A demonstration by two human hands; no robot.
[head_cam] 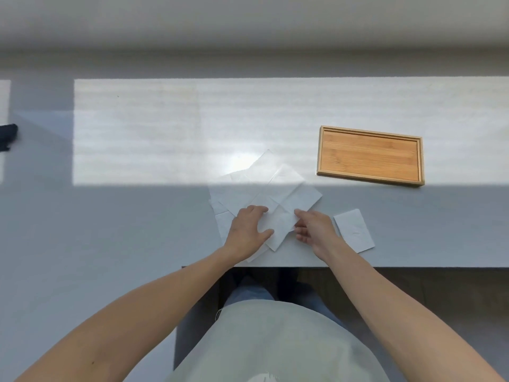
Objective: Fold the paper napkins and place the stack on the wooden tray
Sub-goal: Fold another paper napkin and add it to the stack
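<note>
Left hand [248, 230] flat, fingers spread, palm pressing down on top napkin [278, 224] of loose pile of unfolded napkins [248, 188] near front edge of white table [137, 133]. Right hand [314, 230] at right edge of same napkin, thumb and fingers pinching its edge. Pile messy, sheets overlapping at angles. Folded napkin [354, 230] lies just right of right hand, apart from pile. Wooden tray [370, 155] further back right, bare, well apart from folded napkin. Dark object [8, 136] at far left edge, unidentifiable.
</note>
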